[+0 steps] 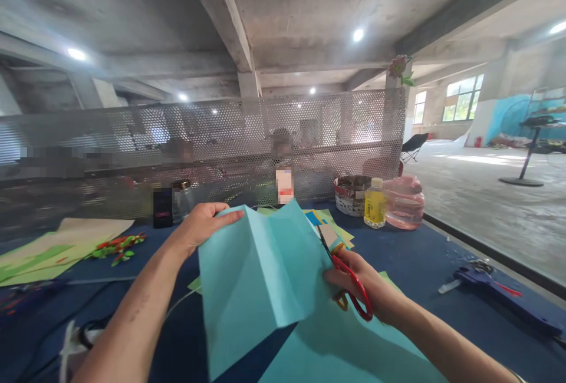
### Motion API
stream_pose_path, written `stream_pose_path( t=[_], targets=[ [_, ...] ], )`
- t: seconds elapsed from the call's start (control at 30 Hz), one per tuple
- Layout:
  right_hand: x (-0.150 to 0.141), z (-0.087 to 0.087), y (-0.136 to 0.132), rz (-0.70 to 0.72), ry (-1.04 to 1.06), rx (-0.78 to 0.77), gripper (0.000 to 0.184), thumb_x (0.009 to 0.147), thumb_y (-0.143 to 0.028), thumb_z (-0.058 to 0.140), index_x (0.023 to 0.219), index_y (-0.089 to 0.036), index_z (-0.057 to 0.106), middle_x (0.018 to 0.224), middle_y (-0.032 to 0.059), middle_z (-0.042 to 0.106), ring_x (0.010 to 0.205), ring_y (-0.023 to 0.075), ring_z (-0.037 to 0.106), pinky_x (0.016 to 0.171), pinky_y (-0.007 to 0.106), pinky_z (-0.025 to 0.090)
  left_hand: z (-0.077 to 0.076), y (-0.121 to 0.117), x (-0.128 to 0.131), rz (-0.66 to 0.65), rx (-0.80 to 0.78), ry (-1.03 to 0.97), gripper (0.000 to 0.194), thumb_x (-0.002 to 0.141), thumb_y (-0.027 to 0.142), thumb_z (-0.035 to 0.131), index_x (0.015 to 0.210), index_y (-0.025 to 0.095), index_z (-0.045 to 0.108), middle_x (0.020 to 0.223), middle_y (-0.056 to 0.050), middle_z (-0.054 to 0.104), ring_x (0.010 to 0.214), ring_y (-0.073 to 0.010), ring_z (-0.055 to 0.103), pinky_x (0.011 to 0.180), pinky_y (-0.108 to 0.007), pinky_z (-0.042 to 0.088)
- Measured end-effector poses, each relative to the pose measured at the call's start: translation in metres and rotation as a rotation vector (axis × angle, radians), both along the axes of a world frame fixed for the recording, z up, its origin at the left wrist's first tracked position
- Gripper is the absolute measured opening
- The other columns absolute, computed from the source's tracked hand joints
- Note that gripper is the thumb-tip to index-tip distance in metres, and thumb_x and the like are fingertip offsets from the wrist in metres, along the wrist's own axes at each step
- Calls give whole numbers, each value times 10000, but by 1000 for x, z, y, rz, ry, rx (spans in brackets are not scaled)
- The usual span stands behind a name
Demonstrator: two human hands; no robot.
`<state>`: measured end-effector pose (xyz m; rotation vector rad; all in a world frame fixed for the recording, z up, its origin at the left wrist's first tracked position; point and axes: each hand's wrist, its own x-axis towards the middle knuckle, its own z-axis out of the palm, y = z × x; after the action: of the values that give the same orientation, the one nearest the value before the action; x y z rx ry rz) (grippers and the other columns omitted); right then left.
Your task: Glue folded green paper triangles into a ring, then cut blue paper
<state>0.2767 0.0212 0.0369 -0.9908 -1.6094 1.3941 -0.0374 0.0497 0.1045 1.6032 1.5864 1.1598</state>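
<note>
A folded sheet of turquoise paper (234, 289) is held up off the table, with creases running down its middle. My left hand (204, 225) pinches its upper left edge between thumb and fingers. At the paper's right edge, my right hand (354, 274) is closed around red-handled scissors (360, 291), whose dark blades point up and to the left along the paper. Some of the right fingers are hidden behind the handles and the paper. Below lies another turquoise sheet (354, 350), flat on the table and partly covered.
A blue table (424, 289) carries a yellow-labelled bottle (375, 206), a pink water jug (404, 203), a woven basket (351, 197), and a blue glue gun (508, 300) at right. Green paper (48, 253) and red-green craft pieces (117, 246) lie left. A perforated metal screen (309, 135) stands behind.
</note>
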Motion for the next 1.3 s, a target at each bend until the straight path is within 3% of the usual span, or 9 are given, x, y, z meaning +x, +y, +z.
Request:
stream_pose_path(
  t=[0.1,0.23,0.33,0.4,0.5,0.67,0.8,1.07,1.3],
  targets=[
    [3,-6,4,-7,-121,-43,219,668,-291,612,799,-202,461,601,-86,435,454,73,470,455,215,453,-9,-12,-15,108,-31,468,344,585,481,750,518,208,552,456,25,524,487,-184,541,481,-242,314],
    [2,-8,4,1,-226,-38,166,644,-241,576,738,-203,444,567,-87,456,399,62,456,382,190,403,-35,-27,-22,207,-62,640,295,462,290,766,405,218,485,448,-16,529,648,-313,620,608,-324,390],
    [-1,-6,1,21,-251,-3,143,624,-207,569,711,-199,455,579,-82,466,418,59,467,397,182,423,-45,-33,-10,198,8,632,174,528,302,727,665,224,654,909,-127,709,1001,-410,597,851,-437,392],
    [-3,-6,0,32,-262,9,127,617,-189,559,699,-197,462,575,-86,450,424,54,450,412,186,442,-44,-31,2,172,82,581,333,654,360,661,950,208,674,1240,-157,615,1224,-395,471,1011,-455,288],
    [-4,-6,-1,30,-280,23,113,624,-178,546,700,-198,465,572,-89,431,431,57,452,429,196,462,-36,-15,21,71,158,456,509,770,471,578,1199,197,589,1398,-129,498,1304,-326,412,1052,-381,282],
    [-5,-6,0,21,-312,49,110,632,-185,551,692,-201,460,575,-86,436,455,72,482,442,204,476,-38,26,41,-94,144,209,568,772,661,525,963,149,680,1006,-121,701,980,-290,622,782,-311,453],
    [-4,-7,0,37,-325,59,101,631,-184,546,712,-197,487,586,-82,458,445,69,476,423,194,459,-53,45,47,-204,116,53,630,677,751,568,758,133,660,661,-39,632,657,-192,583,569,-251,395],
    [-5,-6,-1,36,-344,37,96,638,-156,543,711,-194,494,590,-76,470,457,71,498,438,189,472,-63,49,47,-345,49,-148,472,642,613,724,674,155,615,562,46,484,517,-89,389,499,-216,286],
    [-4,-4,0,80,-396,13,134,732,-272,596,809,-188,524,634,-63,468,487,80,506,453,200,477,-67,47,55,-435,-53,-352,478,568,565,798,726,137,659,684,-22,635,604,-131,549,606,-252,436]
  ],
)
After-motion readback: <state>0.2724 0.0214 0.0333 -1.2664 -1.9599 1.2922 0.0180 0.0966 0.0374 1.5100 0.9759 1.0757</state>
